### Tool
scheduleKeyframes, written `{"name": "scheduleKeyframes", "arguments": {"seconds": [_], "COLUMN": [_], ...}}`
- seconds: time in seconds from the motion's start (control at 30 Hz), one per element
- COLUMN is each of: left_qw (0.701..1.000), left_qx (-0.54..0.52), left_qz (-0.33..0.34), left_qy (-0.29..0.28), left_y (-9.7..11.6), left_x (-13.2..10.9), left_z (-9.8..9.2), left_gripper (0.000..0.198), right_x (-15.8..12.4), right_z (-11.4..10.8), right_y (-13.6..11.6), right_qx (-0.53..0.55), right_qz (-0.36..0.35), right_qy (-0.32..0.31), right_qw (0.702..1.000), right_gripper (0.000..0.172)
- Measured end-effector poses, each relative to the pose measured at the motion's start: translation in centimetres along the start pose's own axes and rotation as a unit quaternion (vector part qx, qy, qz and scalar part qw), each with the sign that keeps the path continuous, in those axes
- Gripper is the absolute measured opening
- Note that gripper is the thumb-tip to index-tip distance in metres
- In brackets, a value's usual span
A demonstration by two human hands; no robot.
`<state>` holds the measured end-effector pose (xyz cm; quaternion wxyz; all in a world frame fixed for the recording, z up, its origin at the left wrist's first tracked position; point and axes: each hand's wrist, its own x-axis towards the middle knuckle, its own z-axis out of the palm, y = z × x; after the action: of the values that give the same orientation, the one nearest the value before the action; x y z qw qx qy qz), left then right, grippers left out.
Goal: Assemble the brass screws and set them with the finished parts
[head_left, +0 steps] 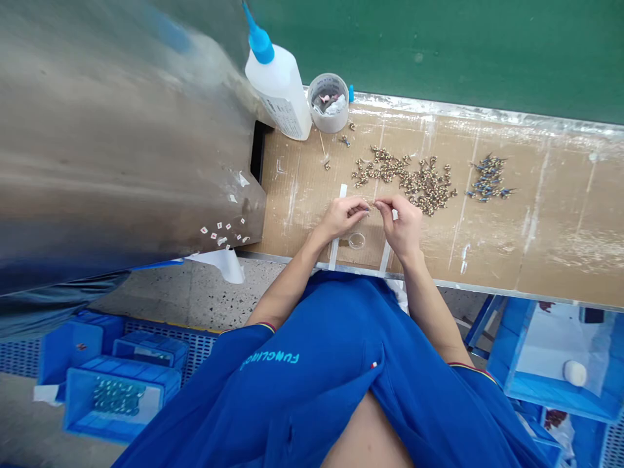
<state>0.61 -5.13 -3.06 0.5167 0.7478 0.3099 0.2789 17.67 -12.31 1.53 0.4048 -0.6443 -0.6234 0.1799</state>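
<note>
My left hand (pixel 344 216) is closed in a pinch over the cardboard-covered bench (pixel 550 240); a tiny piece at its fingertips is too small to name. Close beside it, my right hand (pixel 402 224) also pinches something very small that I cannot make out. Just below the fingers sits a small round clear dish (pixel 357 240) between strips of white tape (pixel 334 253). Beyond my hands lies a loose pile of small brass-coloured parts (pixel 429 185). Farther right is a smaller pile of similar parts with blue bits (pixel 489 177).
A white bottle with a blue nozzle (pixel 280 88) and a tape-roll cup of scraps (pixel 329 120) stand at the back left. A metal panel (pixel 121 149) rises on the left. Blue crates (pixel 121 416) are on the floor at left, others (pixel 560 396) at right.
</note>
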Motion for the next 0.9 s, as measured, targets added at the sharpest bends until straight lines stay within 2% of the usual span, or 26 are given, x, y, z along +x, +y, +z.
{"name": "scheduleKeyframes", "arguments": {"seconds": [0.2,0.33,0.53,0.63,0.77,0.9], "left_qw": [1.0,1.0,1.0,1.0,1.0,1.0], "left_qx": [0.022,0.016,0.003,0.01,0.008,-0.006], "left_qz": [0.009,0.012,0.014,0.009,0.004,-0.006], "left_qy": [-0.003,-0.002,-0.003,-0.005,0.002,0.007], "left_y": [-0.3,-0.5,-0.4,-0.3,-0.1,0.1], "left_x": [0.0,0.0,-0.1,-0.1,-0.1,-0.1], "left_z": [0.1,0.2,0.0,0.0,0.0,0.0], "left_gripper": [0.034,0.033,0.024,0.023,0.021,0.013], "right_x": [0.0,0.0,-0.3,-1.3,-3.1,-4.3], "right_z": [0.0,0.1,-0.8,-1.7,-1.9,-0.8], "right_y": [0.0,0.0,-0.4,-1.4,-2.5,-2.3], "right_qx": [0.002,-0.009,0.048,0.105,0.132,0.119], "right_qz": [-0.02,-0.017,0.017,0.005,-0.046,-0.062], "right_qy": [0.01,0.007,0.021,0.026,-0.046,-0.094], "right_qw": [1.0,1.0,0.998,0.994,0.989,0.986], "right_gripper": [0.023,0.025,0.023,0.022,0.015,0.014]}}
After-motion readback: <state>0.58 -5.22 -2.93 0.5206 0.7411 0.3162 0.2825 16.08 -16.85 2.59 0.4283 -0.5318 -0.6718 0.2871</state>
